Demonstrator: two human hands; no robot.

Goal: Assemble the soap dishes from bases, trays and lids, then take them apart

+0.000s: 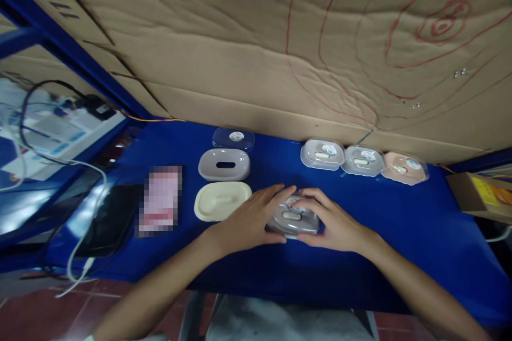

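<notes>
The left hand [256,218] and right hand [334,221] grasp opposite sides of a clear-lidded gray box [294,219] at the near middle of the blue table [360,272], right of the cream tray [220,201].

Wkshop, prob.: cardbd wall [224,21], blue frame [80,56].

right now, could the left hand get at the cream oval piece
Probably yes: the left hand is beside the cream oval piece and nothing visible blocks the way, though it would likely have to let go of the clear-lidded gray dish first.
</notes>
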